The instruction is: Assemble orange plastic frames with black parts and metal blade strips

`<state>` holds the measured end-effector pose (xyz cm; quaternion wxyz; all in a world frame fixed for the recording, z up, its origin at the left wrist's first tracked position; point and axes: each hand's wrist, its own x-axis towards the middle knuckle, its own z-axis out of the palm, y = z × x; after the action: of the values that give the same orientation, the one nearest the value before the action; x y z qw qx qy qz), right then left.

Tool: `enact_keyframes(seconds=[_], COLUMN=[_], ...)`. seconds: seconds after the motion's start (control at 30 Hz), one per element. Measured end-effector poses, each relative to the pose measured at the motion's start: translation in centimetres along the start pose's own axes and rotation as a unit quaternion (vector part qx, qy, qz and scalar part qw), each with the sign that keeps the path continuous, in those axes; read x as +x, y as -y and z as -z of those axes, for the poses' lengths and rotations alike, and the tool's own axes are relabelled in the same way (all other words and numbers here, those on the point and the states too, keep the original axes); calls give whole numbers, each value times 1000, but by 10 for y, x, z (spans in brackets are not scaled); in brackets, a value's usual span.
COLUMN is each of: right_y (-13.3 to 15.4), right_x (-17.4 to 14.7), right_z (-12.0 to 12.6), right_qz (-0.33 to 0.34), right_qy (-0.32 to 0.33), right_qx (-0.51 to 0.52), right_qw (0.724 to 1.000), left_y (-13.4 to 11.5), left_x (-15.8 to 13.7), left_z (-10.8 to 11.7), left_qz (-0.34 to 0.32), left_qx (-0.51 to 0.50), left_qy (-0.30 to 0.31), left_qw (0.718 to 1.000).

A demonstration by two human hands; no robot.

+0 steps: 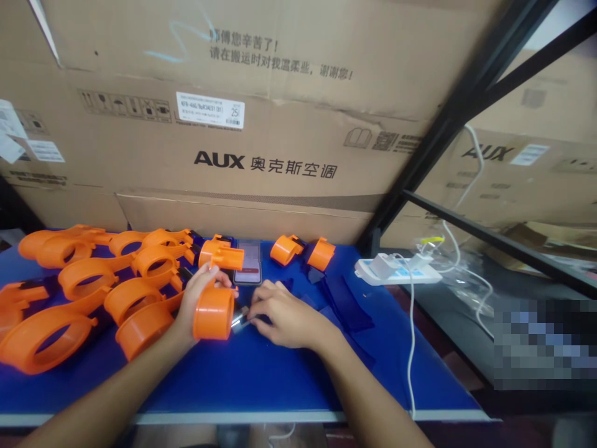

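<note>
My left hand [189, 308] is closed around an orange ring-shaped plastic piece [212, 314], held above the blue tabletop with its round opening facing right. Close beside that ring, my right hand [286, 314] has its fingers bent and pinched together at a small shiny metallic piece [239, 320]. The fingers partly hide this piece, so its kind is unclear. Just behind my left hand is another orange piece [221, 254] with a ring and a flat arm. A phone [248, 261] lies on the table behind my hands.
Several orange ringed pieces [88, 277] crowd the table's left side. Two smaller orange rings [321, 254] stand at the back right, near dark blue strips [345, 302]. A white power strip [396, 272] with cables lies at the right edge. Large cartons [280, 124] and a black frame [448, 124] stand behind.
</note>
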<state>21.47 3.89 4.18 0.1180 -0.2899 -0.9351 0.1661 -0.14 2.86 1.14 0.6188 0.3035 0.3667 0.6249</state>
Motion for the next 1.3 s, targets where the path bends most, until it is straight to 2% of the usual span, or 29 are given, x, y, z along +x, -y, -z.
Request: enact_keyframes(seconds=[0.13, 0.3, 0.53, 0.63, 0.87, 0.97, 1.13, 1.2, 1.3], right_y=[-6, -11, -11, -14, -24, -27, -24, -22, -22], right_x=[-2, -4, -6, -5, -2, 2, 9, 11, 10], right_z=[9, 14, 20, 18, 12, 10, 6, 5, 5], right_qz=[-21, -39, -74, -90, -104, -115, -100, -82, -81], right_qy=[-23, -11, -12, -31, -122, -187, -318, -333, -327], right_qx=[13, 45, 121, 156, 237, 281, 400, 417, 413], right_qw=[999, 998, 990, 983, 958, 934, 854, 842, 846], left_y=[0, -1, 2, 2, 2, 4, 11, 12, 13], left_x=[0, 0, 3, 2, 1, 0, -4, -8, -13], left_z=[2, 2, 6, 6, 7, 6, 1, -1, -4], left_qz=[-2, 10, -7, -10, -5, 2, 14, 16, 20], left_qx=[9, 14, 14, 19, 5, 3, 30, 41, 54], left_qy=[-3, -4, 13, 21, 15, 25, 46, 48, 57], left_qw=[1000, 1000, 1000, 1000, 1000, 1000, 998, 998, 997])
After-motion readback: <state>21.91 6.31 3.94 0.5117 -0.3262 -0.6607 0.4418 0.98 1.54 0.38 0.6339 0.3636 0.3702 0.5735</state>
